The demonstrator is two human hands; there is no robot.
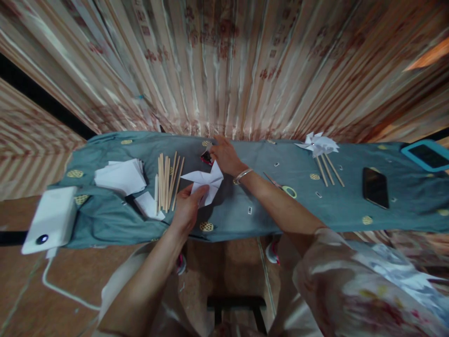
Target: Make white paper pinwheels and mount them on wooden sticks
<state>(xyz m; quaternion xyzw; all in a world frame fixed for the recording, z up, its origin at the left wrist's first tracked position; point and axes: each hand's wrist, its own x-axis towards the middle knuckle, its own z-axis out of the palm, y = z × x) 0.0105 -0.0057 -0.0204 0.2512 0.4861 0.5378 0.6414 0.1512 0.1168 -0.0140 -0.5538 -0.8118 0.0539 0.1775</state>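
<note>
My left hand (187,206) pinches a folded white paper pinwheel (206,180) between thumb and fingers, low over the cloth. Its pointed blades stick out to the left and upward. Just beyond it, my right hand (226,155) has its bent fingers at a small black-and-red object (206,157), whose kind is unclear because the fingers partly cover it. A silver bangle circles my right wrist. Left of the pinwheel lies a row of thin wooden sticks (166,180), with a white stick-like piece (156,194) at its left end.
A green patterned cloth (259,164) covers the narrow table. White paper sheets (121,177) and a white power bank (51,217) are at left. Scissors (289,191), finished pinwheels on sticks (321,145), a phone (375,187) and a blue-framed device (430,155) lie right. Behind hangs a curtain (224,70).
</note>
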